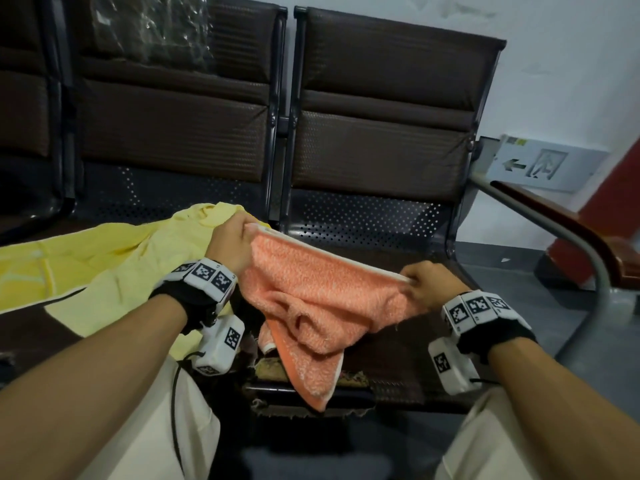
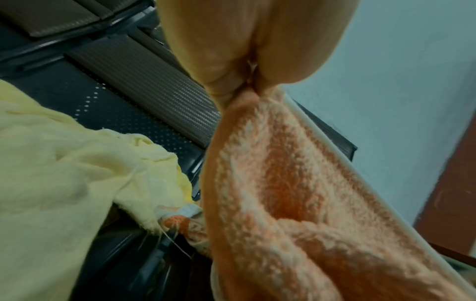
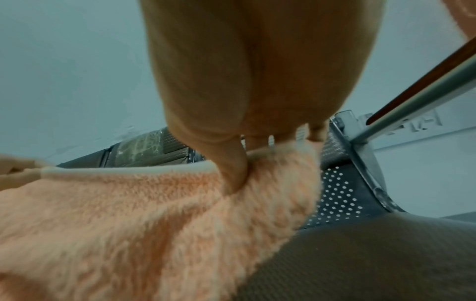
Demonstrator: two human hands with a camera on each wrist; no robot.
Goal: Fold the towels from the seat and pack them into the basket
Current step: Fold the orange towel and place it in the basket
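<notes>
An orange towel (image 1: pixel 322 289) with a white hem hangs stretched between my two hands above the brown seat (image 1: pixel 398 348). My left hand (image 1: pixel 239 233) pinches its left top corner, seen close in the left wrist view on the orange towel (image 2: pixel 283 183). My right hand (image 1: pixel 414 280) pinches the right top corner, thumb pressed into the orange towel (image 3: pixel 154 213). The towel's lower part sags in folds and drapes over the seat's front edge. A yellow towel (image 1: pixel 114 261) lies crumpled on the neighbouring seat to the left, also the yellow towel (image 2: pixel 64 163). No basket is in view.
A row of brown padded seats with perforated metal backs (image 1: pixel 363 216) stands against a pale wall. A metal armrest rail (image 1: pixel 568 237) and a wooden rail curve at the right. A plastic-wrapped pad (image 1: pixel 152 26) leans on the far left backrest. My knees in pale trousers (image 1: pixel 519 445) are below.
</notes>
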